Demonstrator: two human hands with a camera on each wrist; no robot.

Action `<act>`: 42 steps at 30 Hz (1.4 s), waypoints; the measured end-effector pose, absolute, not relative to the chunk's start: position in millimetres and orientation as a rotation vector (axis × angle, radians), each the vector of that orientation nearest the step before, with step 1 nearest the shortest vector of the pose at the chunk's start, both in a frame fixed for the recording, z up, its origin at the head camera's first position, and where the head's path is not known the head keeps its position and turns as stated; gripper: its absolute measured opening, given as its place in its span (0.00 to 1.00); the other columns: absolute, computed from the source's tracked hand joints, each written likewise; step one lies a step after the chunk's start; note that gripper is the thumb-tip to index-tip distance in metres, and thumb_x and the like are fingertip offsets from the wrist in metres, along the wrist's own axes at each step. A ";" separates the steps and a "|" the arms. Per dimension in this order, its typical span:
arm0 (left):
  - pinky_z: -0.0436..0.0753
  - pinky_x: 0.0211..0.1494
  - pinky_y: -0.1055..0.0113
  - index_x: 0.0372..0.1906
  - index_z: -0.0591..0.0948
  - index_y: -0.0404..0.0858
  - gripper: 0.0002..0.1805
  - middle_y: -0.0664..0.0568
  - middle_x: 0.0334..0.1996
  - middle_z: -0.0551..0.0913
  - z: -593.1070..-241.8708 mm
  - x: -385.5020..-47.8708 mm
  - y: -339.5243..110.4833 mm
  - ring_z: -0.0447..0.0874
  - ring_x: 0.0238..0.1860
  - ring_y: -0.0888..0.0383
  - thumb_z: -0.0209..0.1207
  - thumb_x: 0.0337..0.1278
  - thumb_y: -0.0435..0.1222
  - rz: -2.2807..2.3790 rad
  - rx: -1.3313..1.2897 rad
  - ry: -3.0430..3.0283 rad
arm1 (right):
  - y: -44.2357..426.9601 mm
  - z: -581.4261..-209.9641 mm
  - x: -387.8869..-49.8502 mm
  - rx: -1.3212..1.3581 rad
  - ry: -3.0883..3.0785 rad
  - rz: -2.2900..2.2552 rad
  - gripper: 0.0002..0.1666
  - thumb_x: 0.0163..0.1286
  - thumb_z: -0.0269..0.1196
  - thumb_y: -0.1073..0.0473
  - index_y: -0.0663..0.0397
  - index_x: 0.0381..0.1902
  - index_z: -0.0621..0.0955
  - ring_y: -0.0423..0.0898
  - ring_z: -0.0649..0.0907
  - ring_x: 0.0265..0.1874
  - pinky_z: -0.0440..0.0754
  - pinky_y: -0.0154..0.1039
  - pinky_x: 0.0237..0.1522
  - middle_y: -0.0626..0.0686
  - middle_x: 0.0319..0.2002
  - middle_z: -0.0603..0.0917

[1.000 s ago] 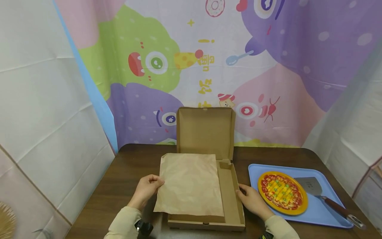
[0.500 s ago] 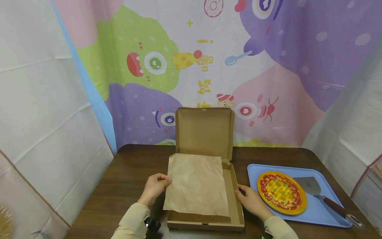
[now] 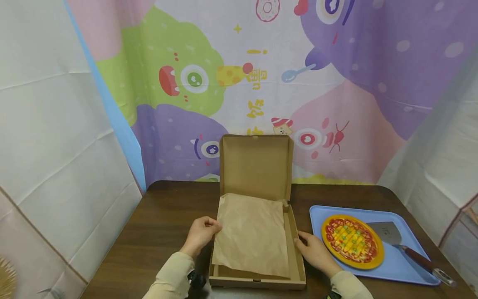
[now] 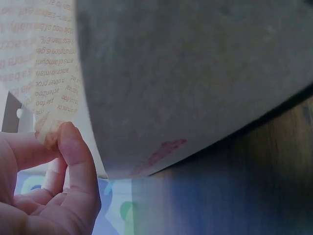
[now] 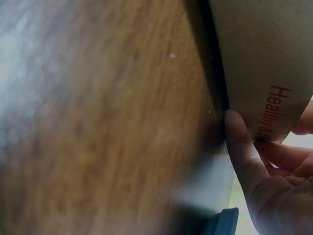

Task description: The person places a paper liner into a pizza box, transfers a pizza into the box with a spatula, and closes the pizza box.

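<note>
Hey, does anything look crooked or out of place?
Nothing looks spilled. The brown paper sheet, pinched by the left hand, slants over the open brown cardboard box, not square with it. The brown-handled metal spatula overhangs the blue plastic tray. The cartoon cloth behind has its green monster sideways.

The box (image 5: 254,54) reads "Healthy", paper (image 4: 54,54) "amount", backdrop (image 3: 261,93) "饭".

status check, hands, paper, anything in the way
Left hand pinching paper by left edge. Right hand gripping box at right. Paper over open box, overlapping left wall. Wall may catch it; no other obstruction seen.
</note>
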State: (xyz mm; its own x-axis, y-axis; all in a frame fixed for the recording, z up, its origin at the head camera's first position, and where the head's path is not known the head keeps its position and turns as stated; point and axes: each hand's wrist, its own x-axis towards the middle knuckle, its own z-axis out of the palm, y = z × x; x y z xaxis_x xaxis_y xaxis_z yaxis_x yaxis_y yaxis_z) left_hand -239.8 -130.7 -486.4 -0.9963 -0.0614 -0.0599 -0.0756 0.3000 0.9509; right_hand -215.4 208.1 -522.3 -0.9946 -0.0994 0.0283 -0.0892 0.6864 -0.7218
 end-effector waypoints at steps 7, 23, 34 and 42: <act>0.74 0.26 0.68 0.31 0.82 0.29 0.06 0.53 0.19 0.78 -486.9 -240.1 -125.2 0.73 0.21 0.60 0.65 0.52 0.30 1.797 -0.089 2.564 | 208.2 -522.1 -216.0 -0.162 2.871 -1.223 0.26 0.73 0.57 0.58 0.75 0.60 0.74 0.65 0.77 0.60 0.73 0.59 0.63 0.70 0.58 0.79; 0.71 0.24 0.68 0.28 0.81 0.31 0.05 0.54 0.20 0.75 -484.9 -238.0 -116.6 0.71 0.21 0.60 0.65 0.50 0.30 1.700 -0.042 2.639 | 208.2 -521.4 -216.1 -0.167 2.880 -1.215 0.26 0.72 0.57 0.58 0.73 0.60 0.75 0.64 0.77 0.60 0.72 0.59 0.63 0.69 0.58 0.79; 0.70 0.26 0.68 0.26 0.81 0.33 0.03 0.52 0.22 0.78 -484.0 -237.8 -116.1 0.70 0.23 0.60 0.64 0.45 0.29 1.547 0.052 2.776 | 208.8 -521.8 -215.3 -0.166 2.880 -1.204 0.26 0.72 0.58 0.57 0.73 0.60 0.75 0.64 0.78 0.60 0.73 0.59 0.63 0.69 0.58 0.79; 0.71 0.27 0.68 0.25 0.83 0.35 0.02 0.51 0.23 0.81 -482.5 -237.0 -115.1 0.71 0.24 0.60 0.64 0.45 0.30 1.442 0.108 2.848 | 208.8 -520.3 -214.1 -0.157 2.872 -1.204 0.27 0.72 0.58 0.57 0.73 0.60 0.75 0.64 0.77 0.60 0.73 0.59 0.63 0.70 0.58 0.79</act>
State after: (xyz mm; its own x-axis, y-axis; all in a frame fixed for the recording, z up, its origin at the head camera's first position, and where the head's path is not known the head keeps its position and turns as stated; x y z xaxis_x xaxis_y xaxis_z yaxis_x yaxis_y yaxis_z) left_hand -237.0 -115.1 -482.5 -0.9964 0.0364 0.0771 0.0836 0.5903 0.8028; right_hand -214.1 208.8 -520.3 -0.9946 -0.1018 0.0175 -0.0839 0.6967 -0.7124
